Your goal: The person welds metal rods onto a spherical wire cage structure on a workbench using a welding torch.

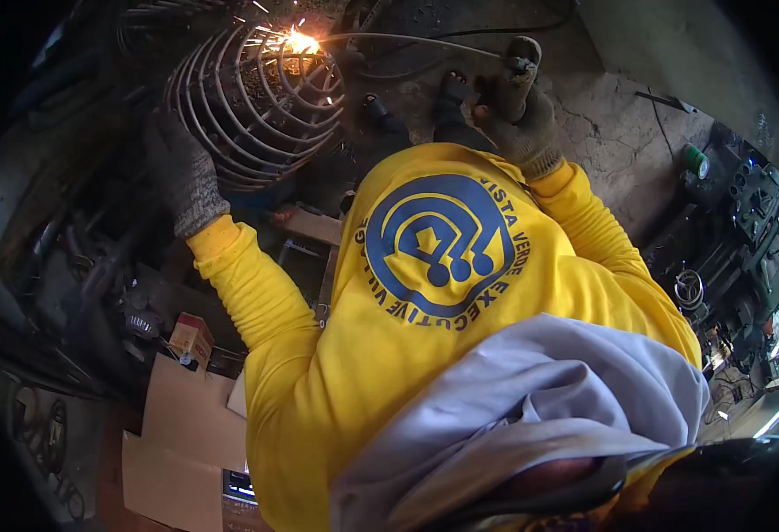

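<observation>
A round cage of curved metal rods point(261, 120) lies ahead of me on the left. My left hand point(181, 164), in a grey knit glove, is closed at the cage's left side; its fingertips are dark and partly hidden. In my gloved right hand point(531, 129) is a welding electrode holder point(520, 80), gripped with the fingers wrapped round it. A long thin welding rod point(416, 38) runs leftward from the holder. Its far end meets a bright arc point(301, 42) at the cage's upper edge, where sparks fly off.
My feet point(451, 89) are close to the cage, on a cracked concrete floor point(598, 124). Dark cables point(478, 33) lie beyond. To my left are cardboard point(181, 426) and a small box point(192, 337). Dark machinery point(748, 239) and a green can point(695, 161) are on the right.
</observation>
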Tool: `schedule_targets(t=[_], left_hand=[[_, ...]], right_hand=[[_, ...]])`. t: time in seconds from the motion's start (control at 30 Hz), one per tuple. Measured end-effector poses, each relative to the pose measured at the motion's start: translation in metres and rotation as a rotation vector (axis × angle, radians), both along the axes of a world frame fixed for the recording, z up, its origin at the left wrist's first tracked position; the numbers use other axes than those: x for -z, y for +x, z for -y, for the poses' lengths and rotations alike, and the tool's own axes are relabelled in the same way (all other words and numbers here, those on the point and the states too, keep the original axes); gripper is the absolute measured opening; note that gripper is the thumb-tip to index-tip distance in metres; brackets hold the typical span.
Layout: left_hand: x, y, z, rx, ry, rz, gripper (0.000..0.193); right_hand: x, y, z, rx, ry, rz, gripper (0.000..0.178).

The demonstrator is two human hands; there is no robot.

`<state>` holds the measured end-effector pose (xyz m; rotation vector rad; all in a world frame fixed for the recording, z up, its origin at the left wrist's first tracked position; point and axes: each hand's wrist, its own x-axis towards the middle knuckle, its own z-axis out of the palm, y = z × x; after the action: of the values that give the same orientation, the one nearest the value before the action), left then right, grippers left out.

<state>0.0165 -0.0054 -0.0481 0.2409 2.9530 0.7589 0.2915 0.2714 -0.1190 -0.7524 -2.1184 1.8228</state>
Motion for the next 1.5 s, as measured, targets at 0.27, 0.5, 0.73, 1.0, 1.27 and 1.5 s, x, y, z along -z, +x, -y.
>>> schedule_targets(t=[0.27, 0.5, 0.73, 1.0, 1.27, 1.5], left_hand=[[0.036, -0.024, 0.045, 0.435, -0.126, -0.351, 0.039], [0.031, -0.018, 0.036, 0.345, -0.197, -0.255, 0.042], [0.006, -0.006, 0.007, 0.079, -0.005, -0.044, 0.048], [-0.003, -0.001, -0.002, -0.039, 0.002, 0.028, 0.052], [-0.003, 0.0, -0.002, -0.033, -0.021, 0.033, 0.052], [0.0, 0.001, -0.003, -0.057, 0.115, 0.072, 0.044]], right_hand=[[0.013, 0.003, 0.001, 0.022, -0.203, -0.068, 0.038], [0.006, 0.004, -0.004, 0.074, -0.072, 0.125, 0.047], [0.006, 0.005, -0.003, 0.028, -0.017, 0.021, 0.038], [0.008, 0.005, -0.002, 0.039, -0.097, 0.078, 0.044], [0.005, 0.003, -0.001, 0.025, -0.107, 0.073, 0.043], [-0.006, 0.0, 0.0, 0.009, -0.13, 0.089, 0.039]])
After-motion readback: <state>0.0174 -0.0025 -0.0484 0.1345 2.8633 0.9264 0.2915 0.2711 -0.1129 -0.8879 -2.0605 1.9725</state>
